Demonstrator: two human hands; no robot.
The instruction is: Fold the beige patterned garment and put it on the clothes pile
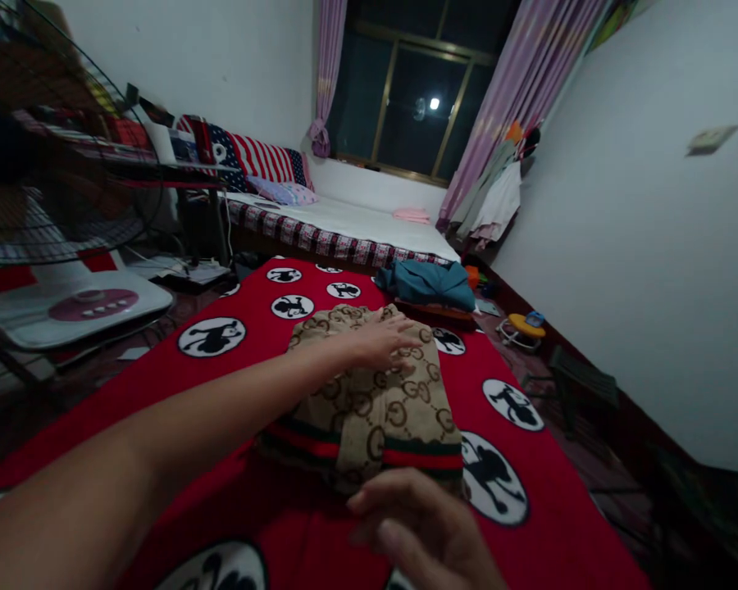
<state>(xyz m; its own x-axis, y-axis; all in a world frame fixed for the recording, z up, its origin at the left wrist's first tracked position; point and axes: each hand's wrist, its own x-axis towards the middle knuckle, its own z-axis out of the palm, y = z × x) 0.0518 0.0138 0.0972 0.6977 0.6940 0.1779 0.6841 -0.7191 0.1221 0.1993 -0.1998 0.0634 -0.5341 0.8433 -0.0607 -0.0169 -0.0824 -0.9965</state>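
Observation:
A tan garment (413,393) with a brown looped-letter pattern and a green-and-red striped band lies folded on the red blanket (255,377). My left hand (389,340) rests on its upper part, palm down with the fingers stretched out. Close to the near striped edge is my right hand (427,528), its fingers loosely curved, the thumb apart, and nothing held in it. Whether its fingertips touch the cloth I cannot tell. Behind the tan garment, a stack of folded clothes (427,283) with a teal piece on top sits on the blanket.
A standing fan (92,303) is at the left, beside a cluttered desk (190,174). Beyond the blanket stands a bed (350,223) under a dark window. To the right are a small yellow stool (525,326), a dark chair (584,377) and the white wall.

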